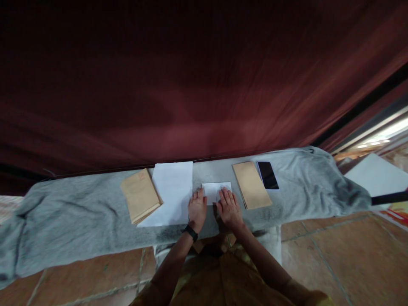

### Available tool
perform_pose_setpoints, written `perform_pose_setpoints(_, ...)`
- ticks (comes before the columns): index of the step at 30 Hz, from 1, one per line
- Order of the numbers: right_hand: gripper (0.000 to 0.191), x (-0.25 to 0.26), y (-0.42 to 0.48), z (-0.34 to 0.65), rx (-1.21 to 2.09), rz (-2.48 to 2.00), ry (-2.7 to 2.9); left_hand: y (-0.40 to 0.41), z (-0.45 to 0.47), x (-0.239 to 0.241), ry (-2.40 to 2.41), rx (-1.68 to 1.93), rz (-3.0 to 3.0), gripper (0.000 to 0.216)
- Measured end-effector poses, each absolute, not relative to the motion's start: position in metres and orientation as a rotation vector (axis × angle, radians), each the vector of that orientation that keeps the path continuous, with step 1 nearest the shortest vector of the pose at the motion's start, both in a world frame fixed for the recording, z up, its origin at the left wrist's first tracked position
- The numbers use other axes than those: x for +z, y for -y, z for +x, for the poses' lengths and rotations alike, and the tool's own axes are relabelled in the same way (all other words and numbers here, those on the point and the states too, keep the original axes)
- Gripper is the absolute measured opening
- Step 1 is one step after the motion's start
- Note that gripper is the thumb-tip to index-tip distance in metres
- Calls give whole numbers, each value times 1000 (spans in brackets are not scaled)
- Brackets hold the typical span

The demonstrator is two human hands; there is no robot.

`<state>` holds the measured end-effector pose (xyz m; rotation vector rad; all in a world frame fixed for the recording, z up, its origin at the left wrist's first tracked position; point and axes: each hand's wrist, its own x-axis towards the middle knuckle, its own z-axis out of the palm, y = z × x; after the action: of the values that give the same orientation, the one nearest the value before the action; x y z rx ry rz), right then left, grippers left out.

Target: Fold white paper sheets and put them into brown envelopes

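Note:
A small folded white paper (216, 190) lies on the grey cloth (79, 216) straight ahead of me. My left hand (196, 209), with a black band at the wrist, rests flat on its left edge, fingers stretched out. My right hand (229, 207) lies flat on its lower right part, fingers spread. Neither hand grips anything.
A stack of white sheets (172, 187) and a pile of brown envelopes (140, 195) lie to the left. Another pile of brown envelopes (251, 185) and a black phone (267, 175) lie to the right. A dark red curtain (191, 85) hangs behind. Tiled floor (334, 255) is below.

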<state>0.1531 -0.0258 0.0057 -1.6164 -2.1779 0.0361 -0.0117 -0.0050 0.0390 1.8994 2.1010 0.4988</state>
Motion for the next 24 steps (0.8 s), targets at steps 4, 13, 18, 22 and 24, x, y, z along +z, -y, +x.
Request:
perform_pose_setpoints(4, 57, -2, 32, 150, 33, -1677, 2155, 6, 10, 37, -1858, 624, 2085, 47)
perform_pose_setpoints(13, 56, -2, 32, 154, -78, -1712, 2108, 8, 33, 14, -1868, 323, 2282, 61)
perform_pose_setpoints(18, 56, -10, 32, 162, -122, -1768, 2082, 10, 6, 8, -2015, 326, 2362, 60)
perform_pose_setpoints(22, 57, -10, 27, 156, -115, -1783, 2032, 10, 3, 4, -2047, 355, 2372, 60)
perform_pose_setpoints(24, 56, -7, 20, 148, -66, -1750, 2058, 10, 4, 3, -2041, 341, 2372, 60)
